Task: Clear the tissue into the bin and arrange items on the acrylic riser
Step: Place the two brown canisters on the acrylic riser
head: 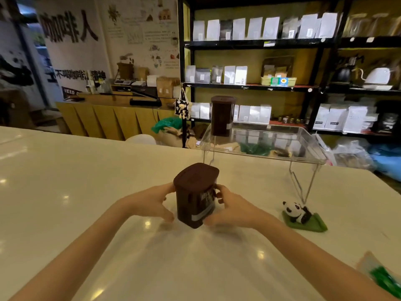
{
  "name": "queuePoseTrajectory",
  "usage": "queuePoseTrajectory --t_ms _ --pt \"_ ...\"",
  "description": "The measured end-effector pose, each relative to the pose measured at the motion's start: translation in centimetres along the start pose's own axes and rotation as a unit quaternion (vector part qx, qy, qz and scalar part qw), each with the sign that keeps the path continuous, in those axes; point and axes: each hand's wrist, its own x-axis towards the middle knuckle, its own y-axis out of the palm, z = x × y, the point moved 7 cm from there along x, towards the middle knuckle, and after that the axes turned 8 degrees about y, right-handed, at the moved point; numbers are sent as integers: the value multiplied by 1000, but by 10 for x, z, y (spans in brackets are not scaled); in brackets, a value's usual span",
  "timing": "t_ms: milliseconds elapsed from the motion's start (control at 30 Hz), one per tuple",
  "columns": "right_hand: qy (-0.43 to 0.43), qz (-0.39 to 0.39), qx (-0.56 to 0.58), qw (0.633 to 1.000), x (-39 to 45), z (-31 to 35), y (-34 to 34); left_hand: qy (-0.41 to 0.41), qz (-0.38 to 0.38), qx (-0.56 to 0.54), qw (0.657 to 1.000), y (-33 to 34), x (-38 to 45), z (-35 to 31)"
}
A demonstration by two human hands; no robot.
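Observation:
A dark brown lidded canister (196,196) stands upright on the white table at the centre. My left hand (152,202) grips its left side and my right hand (230,208) grips its right side. A second brown canister (222,116) stands on the left end of the clear acrylic riser (288,156) at the far side of the table. A small panda figure on a green base (300,216) sits on the table to the right, near the riser's front leg. No tissue or bin is in view.
A green and beige packet (382,276) lies blurred at the table's right front edge. Behind the table stand black shelves (251,43) with white bags, and a wooden counter (112,114) at the back left.

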Motion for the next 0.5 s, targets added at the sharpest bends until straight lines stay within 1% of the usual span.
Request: queuePoseTrajectory --t_ms 100,167,267,367,500 --pt "-31 -34 83 996 -6 4 6 24 -63 -149 987 15 -3 0" --pt "-36 -55 125 990 -7 3 8 33 -122 -206 970 18 -4 2" --pt "-41 -81 139 986 -7 2 7 43 -197 -244 949 17 -7 3" --pt "-39 -90 144 985 -4 -1 6 55 -239 -266 932 15 -9 0" --pt "-31 -91 124 988 0 -4 2 45 -292 -272 916 12 -12 -2"
